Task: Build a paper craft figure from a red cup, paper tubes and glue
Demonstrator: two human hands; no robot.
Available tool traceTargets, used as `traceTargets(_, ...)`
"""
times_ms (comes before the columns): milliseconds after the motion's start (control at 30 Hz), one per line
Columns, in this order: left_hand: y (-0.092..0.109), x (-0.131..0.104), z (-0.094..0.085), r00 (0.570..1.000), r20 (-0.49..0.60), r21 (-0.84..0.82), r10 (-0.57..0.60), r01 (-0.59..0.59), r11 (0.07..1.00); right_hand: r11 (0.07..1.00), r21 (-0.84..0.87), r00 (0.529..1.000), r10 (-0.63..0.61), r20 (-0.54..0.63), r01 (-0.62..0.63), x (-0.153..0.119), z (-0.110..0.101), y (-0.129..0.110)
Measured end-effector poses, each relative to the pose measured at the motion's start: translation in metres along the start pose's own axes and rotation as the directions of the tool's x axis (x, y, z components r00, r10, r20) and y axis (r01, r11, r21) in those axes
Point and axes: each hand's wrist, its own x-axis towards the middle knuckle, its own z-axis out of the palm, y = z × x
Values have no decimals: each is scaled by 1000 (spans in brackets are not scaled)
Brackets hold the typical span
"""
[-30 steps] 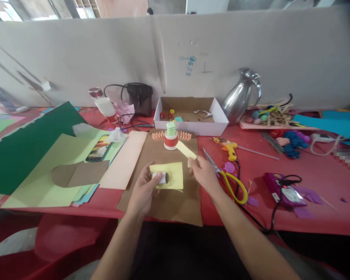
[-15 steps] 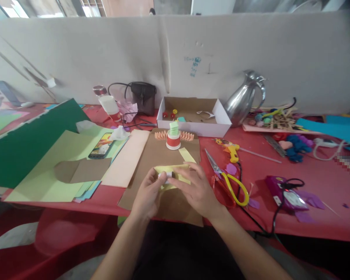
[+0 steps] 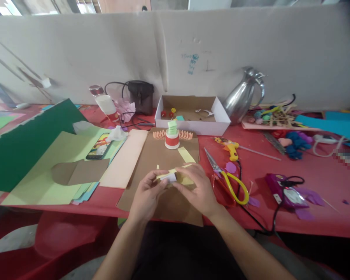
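Observation:
Over a brown cardboard sheet (image 3: 160,210), my left hand (image 3: 147,190) pinches the left end of a piece of yellow paper (image 3: 186,180) between thumb and fingers. Pressed to that paper is a small white piece (image 3: 170,177), which I cannot identify. On the other side my right hand (image 3: 196,188) grips the yellow paper too, its fingers bent around the edge. Just beyond stands a small red and white cup (image 3: 172,140) with a folded green paper strip (image 3: 172,126) on top and orange pleated paper (image 3: 185,135) at its sides. Nearby lies a yellow paper strip (image 3: 186,154).
Right of the cardboard are yellow-handled scissors (image 3: 227,179), a yellow glue gun (image 3: 232,151) and a purple box with a cable (image 3: 282,192). Behind stand a white box (image 3: 192,127) and a metal jug (image 3: 243,97). A phone (image 3: 98,147) rests on paper sheets (image 3: 49,171) at left.
My hands have turned the yellow paper, so it appears more edge-on. The right fingers have closed in on it, and the white piece shows more. The view has shifted slightly.

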Motion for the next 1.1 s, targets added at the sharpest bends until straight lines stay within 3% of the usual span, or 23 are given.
traceTargets(133,3,0,-2,999,-38,16,-9,10,1000,988,-141,996,55,-65,-64,-1,-3,1)
traceTargets(233,6,0,-1,999,-54,57,7,-4,998,964,-260,994,-29,110,57,6,-11,1)
traceTargets(300,8,0,1,998,-62,65,5,-1,998,950,-263,960,-101,259,171,12,-16,1)
traceTargets(367,9,0,2,998,-64,49,-5,8,999,947,-228,936,-145,322,226,17,-19,2)
traceTargets(600,2,2,-1,999,-35,30,-19,20,999,973,-155,968,-138,207,172,13,-13,5)
traceTargets(733,0,1,-3,999,-44,104,6,-2,995,985,-110,971,-109,212,134,10,-11,6)
traceTargets(967,5,-6,-7,982,186,179,-19,-15,984,1000,21,983,9,183,-13,7,-16,5)
traceTargets(1100,3,-4,-6,980,189,281,60,-113,953,998,52,979,27,202,-38,4,-17,4)
